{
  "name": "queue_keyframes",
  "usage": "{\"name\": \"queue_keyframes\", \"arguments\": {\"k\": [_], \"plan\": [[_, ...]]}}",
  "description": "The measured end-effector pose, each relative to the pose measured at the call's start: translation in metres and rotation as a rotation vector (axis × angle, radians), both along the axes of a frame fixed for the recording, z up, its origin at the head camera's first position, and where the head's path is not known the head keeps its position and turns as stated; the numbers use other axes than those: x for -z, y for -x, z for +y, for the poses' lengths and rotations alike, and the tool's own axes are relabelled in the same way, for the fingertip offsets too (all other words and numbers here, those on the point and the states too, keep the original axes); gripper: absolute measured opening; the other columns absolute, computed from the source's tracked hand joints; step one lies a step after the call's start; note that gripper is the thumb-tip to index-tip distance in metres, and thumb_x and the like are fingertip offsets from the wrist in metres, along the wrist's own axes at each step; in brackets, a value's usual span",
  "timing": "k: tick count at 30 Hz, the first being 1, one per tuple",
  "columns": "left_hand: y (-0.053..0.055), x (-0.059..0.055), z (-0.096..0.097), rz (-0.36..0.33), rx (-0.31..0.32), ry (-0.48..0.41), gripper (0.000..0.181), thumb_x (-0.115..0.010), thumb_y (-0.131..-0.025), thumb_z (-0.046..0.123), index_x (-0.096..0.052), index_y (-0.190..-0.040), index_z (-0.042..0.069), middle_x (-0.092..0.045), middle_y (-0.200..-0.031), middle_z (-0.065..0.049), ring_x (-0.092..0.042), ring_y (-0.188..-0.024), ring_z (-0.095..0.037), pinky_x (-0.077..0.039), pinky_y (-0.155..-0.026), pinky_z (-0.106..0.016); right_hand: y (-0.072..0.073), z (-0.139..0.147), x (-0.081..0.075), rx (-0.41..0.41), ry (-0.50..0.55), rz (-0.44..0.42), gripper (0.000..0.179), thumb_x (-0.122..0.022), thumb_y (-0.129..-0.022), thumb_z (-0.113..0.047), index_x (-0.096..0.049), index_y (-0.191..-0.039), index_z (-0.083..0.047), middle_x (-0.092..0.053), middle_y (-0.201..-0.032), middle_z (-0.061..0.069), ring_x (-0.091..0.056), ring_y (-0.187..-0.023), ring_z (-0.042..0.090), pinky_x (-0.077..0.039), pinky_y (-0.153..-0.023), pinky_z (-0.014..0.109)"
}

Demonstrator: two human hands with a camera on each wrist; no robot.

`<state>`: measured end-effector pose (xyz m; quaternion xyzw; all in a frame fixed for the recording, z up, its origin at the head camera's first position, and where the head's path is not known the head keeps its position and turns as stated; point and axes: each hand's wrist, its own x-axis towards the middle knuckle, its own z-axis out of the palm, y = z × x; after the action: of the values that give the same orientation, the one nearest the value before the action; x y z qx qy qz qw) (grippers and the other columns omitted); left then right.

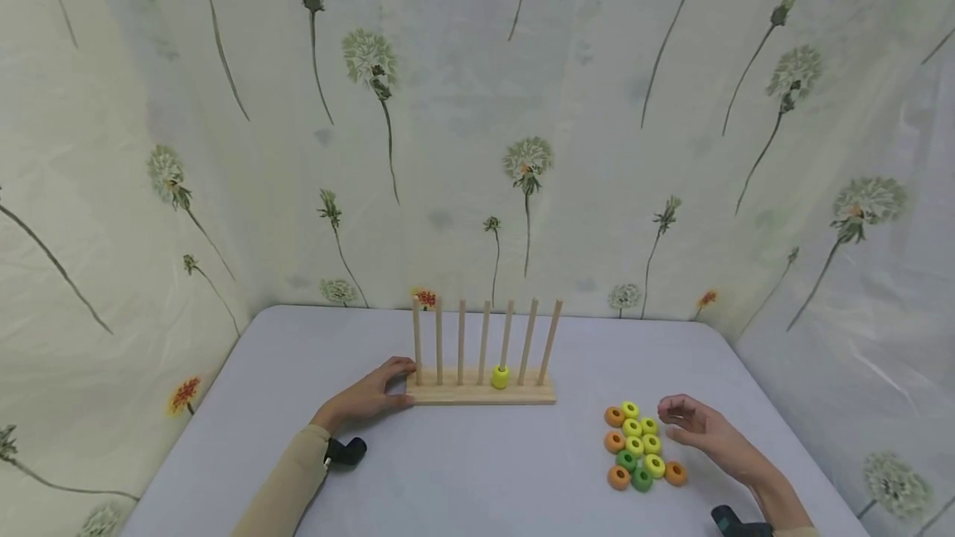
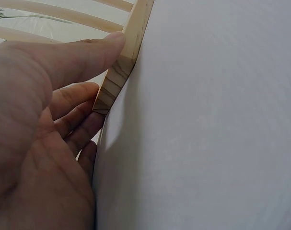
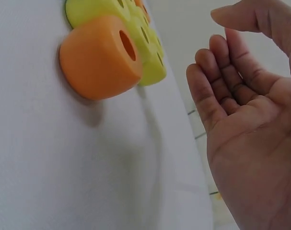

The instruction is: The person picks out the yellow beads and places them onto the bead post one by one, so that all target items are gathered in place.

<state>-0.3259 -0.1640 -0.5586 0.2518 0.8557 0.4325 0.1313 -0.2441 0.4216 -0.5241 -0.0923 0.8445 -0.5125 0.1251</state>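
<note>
My left hand [image 1: 373, 392] holds the left end of a wooden peg rack [image 1: 485, 394], thumb at the front edge and fingers round the back. In the left wrist view the thumb [image 2: 95, 57] lies against the rack's end block [image 2: 117, 79]. Several upright pegs rise from the base; a yellow bead [image 1: 501, 377] sits low on the third peg from the right. Beside the loose beads hovers my right hand [image 1: 705, 433], fingers loosely bent and nothing between them. An orange bead [image 3: 99, 57] is nearest its wrist camera, with yellow beads [image 3: 152, 69] behind.
Right of the rack, a cluster of loose beads lies on the white table [image 1: 477, 471]: several yellow beads [image 1: 654, 466], several orange beads [image 1: 618, 477] and two green beads [image 1: 642, 479]. A dandelion-patterned curtain [image 1: 448, 123] hangs behind and at both sides.
</note>
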Motion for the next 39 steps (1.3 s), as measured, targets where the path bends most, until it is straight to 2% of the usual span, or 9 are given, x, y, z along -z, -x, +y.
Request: {"name": "queue_keyframes", "arguments": {"k": [5, 10, 12, 19, 24, 31, 39], "plan": [[0.000, 0.000, 0.000, -0.006, -0.007, 0.006, 0.062, -0.068, -0.090, 0.035, -0.045, -0.143, 0.013, -0.032, -0.152, -0.008, -0.022, -0.145, -0.035, -0.020, -0.115, -0.059, 0.005, 0.001, 0.008, 0.029, -0.034, -0.033, 0.053, -0.065, -0.092, -0.020, -0.042, -0.131, 0.007, -0.049, -0.131, 0.023, -0.054, -0.111, -0.003, -0.048, -0.094, 0.019], [0.000, 0.000, 0.000, -0.006, -0.009, 0.010, 0.062, -0.068, -0.090, 0.035, -0.045, -0.143, 0.013, -0.032, -0.152, -0.008, -0.021, -0.145, -0.036, -0.020, -0.115, -0.059, 0.010, 0.001, 0.014, 0.061, -0.089, -0.054, 0.054, -0.067, -0.090, -0.023, -0.044, -0.131, 0.004, -0.052, -0.129, 0.017, -0.054, -0.120, 0.021, -0.048, -0.100, 0.037], [0.001, 0.000, 0.000, -0.006, -0.010, 0.010, 0.062, -0.068, -0.090, 0.035, -0.044, -0.143, 0.014, -0.032, -0.152, -0.008, -0.022, -0.145, -0.036, -0.020, -0.115, -0.059, 0.012, 0.000, 0.016, 0.061, -0.109, -0.047, 0.054, -0.067, -0.090, -0.024, -0.044, -0.131, 0.004, -0.053, -0.128, 0.017, -0.053, -0.120, 0.027, -0.048, -0.100, 0.040], [0.001, 0.000, 0.000, 0.003, -0.021, 0.019, 0.062, -0.068, -0.089, 0.036, -0.045, -0.143, 0.013, -0.033, -0.152, -0.009, -0.023, -0.144, -0.037, -0.022, -0.114, -0.060, 0.016, -0.005, 0.020, 0.072, -0.126, -0.063, 0.056, -0.070, -0.087, -0.019, -0.045, -0.131, 0.005, -0.055, -0.125, 0.016, -0.057, -0.108, 0.018, -0.051, -0.089, 0.029], [0.000, 0.000, 0.001, -0.009, -0.024, 0.016, 0.062, -0.068, -0.090, 0.036, -0.045, -0.143, 0.014, -0.031, -0.153, -0.009, -0.021, -0.145, -0.037, -0.021, -0.115, -0.060, 0.018, -0.009, 0.026, 0.091, -0.150, -0.064, 0.054, -0.070, -0.085, -0.012, -0.046, -0.130, 0.006, -0.055, -0.126, 0.016, -0.057, -0.107, 0.020, -0.051, -0.084, 0.024], [-0.001, -0.001, 0.000, -0.001, -0.021, 0.010, 0.062, -0.068, -0.089, 0.034, -0.045, -0.143, 0.013, -0.032, -0.153, -0.009, -0.023, -0.145, -0.037, -0.021, -0.115, -0.060, 0.022, -0.012, 0.030, 0.102, -0.165, -0.068, 0.055, -0.073, -0.084, -0.016, -0.048, -0.128, 0.005, -0.057, -0.122, 0.014, -0.056, -0.102, 0.019, -0.051, -0.081, 0.025], [-0.002, -0.002, 0.002, -0.042, -0.039, -0.008, 0.063, -0.069, -0.089, 0.035, -0.045, -0.143, 0.014, -0.029, -0.155, -0.010, -0.020, -0.146, -0.038, -0.018, -0.115, -0.060, 0.023, -0.016, 0.028, 0.148, -0.223, -0.078, 0.051, -0.075, -0.082, -0.016, -0.052, -0.123, 0.004, -0.060, -0.115, 0.010, -0.058, -0.098, 0.018, -0.050, -0.082, 0.032]]}}
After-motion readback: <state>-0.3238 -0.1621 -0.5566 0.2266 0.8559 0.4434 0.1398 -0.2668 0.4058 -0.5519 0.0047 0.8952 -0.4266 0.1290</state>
